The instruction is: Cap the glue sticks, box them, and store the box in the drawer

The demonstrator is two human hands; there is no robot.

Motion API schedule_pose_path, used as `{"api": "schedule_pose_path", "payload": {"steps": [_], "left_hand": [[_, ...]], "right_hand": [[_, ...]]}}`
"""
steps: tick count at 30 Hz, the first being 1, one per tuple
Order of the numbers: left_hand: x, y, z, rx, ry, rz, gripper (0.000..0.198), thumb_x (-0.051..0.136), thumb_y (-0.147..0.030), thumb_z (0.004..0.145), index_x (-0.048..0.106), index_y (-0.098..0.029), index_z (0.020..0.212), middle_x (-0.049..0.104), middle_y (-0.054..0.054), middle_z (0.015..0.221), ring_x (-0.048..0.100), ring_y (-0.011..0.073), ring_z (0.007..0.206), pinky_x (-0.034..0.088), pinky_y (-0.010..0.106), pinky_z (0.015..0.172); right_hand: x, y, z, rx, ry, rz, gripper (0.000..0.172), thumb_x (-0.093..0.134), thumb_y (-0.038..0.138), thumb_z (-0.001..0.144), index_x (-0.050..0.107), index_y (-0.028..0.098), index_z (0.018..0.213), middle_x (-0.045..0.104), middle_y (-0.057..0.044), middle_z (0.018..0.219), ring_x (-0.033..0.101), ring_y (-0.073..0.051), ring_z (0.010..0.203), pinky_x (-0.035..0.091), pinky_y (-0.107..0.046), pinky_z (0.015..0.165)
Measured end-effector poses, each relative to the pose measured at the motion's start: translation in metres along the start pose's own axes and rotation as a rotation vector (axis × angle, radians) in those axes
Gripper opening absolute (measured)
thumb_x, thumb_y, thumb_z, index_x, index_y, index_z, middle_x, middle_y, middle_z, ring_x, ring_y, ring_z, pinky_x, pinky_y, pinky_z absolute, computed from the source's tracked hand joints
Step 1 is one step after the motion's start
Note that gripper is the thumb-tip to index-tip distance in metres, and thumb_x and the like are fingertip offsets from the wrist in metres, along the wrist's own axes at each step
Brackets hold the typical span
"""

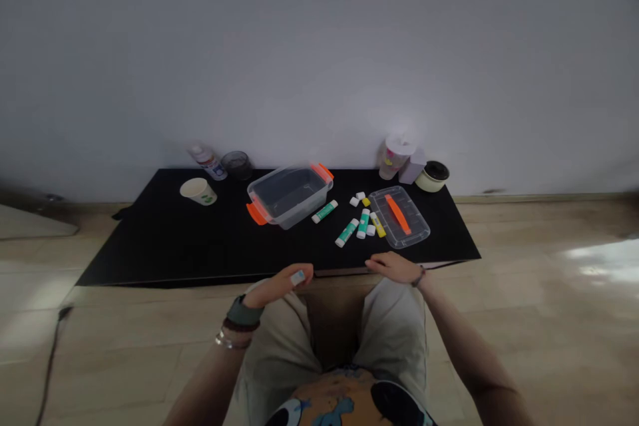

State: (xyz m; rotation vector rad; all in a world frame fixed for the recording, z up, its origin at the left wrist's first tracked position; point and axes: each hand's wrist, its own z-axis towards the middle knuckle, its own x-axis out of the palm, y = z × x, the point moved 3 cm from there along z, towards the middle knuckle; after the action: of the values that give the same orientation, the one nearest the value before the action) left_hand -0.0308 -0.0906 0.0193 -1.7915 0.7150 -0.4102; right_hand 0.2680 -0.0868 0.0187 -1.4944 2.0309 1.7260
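Our left hand (277,286) clasps a small white piece (298,277).
Our right hand (393,267), relaxed and open, rests by the bench (200,246) edge, nearest the glue sticks (347,233) lying right of the clear box (288,196).

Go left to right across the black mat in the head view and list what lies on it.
Paper cup → clear box → green glue stick → clear lid
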Motion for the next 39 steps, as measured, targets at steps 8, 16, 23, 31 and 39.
{"api": "schedule_pose_path", "payload": {"steps": [8, 16, 23, 31, 39], "left_hand": [[-0.047, -0.110, 0.026, 0.224, 0.010, -0.690, 0.067, 0.024, -0.076, 0.091, 0.031, -0.022, 0.052, 0.022, -0.004, 0.051, 0.025, 0.0107, 0.046, 0.028, 0.027, 0.048], [-0.057, -0.107, 0.082, 0.095, -0.008, -0.908, 0.069, 0.015, -0.078, 0.091, 0.027, -0.022, 0.053, 0.022, -0.005, 0.048, 0.020, 0.0082, 0.042, 0.022, 0.024, 0.043], [-0.037, -0.026, 0.096, -0.045, 0.011, -0.950, 0.069, 0.015, -0.083, 0.086, 0.024, -0.023, 0.055, 0.021, -0.006, 0.049, 0.015, 0.0080, 0.044, 0.020, 0.023, 0.042], [-0.036, -0.033, 0.098, -0.032, 0.066, -1.001, 0.069, 0.003, -0.078, 0.090, 0.024, -0.022, 0.055, 0.023, -0.005, 0.049, 0.021, 0.0063, 0.043, 0.020, 0.022, 0.045], [-0.034, -0.032, 0.100, -0.057, 0.150, -1.133, 0.067, 0.021, -0.083, 0.086, 0.025, -0.023, 0.056, 0.025, -0.004, 0.048, 0.018, 0.0084, 0.044, 0.020, 0.024, 0.042]], "right_hand": [[-0.070, 0.081, 0.013, -0.313, -0.062, 0.942, 0.079, -0.009, 0.091, 0.074, 0.030, 0.025, 0.052, 0.023, 0.004, 0.047, 0.024, -0.012, 0.045, 0.026, -0.029, 0.050], [-0.089, 0.056, 0.068, -0.147, -0.112, 1.221, 0.074, -0.006, 0.090, 0.077, 0.026, 0.026, 0.058, 0.016, 0.007, 0.048, 0.011, -0.011, 0.046, 0.017, -0.026, 0.045], [-0.029, 0.008, 0.084, -0.006, 0.076, 1.266, 0.076, -0.004, 0.095, 0.070, 0.022, 0.025, 0.057, 0.016, 0.008, 0.047, 0.009, -0.010, 0.045, 0.012, -0.025, 0.044], [-0.033, 0.005, 0.086, -0.143, 0.171, 1.409, 0.075, 0.003, 0.095, 0.073, 0.022, 0.024, 0.056, 0.018, 0.008, 0.046, 0.010, -0.008, 0.043, 0.014, -0.022, 0.041], [-0.032, 0.004, 0.088, -0.200, 0.229, 1.470, 0.074, 0.011, 0.095, 0.074, 0.023, 0.024, 0.057, 0.020, 0.008, 0.046, 0.012, -0.007, 0.042, 0.019, -0.020, 0.039]]}}
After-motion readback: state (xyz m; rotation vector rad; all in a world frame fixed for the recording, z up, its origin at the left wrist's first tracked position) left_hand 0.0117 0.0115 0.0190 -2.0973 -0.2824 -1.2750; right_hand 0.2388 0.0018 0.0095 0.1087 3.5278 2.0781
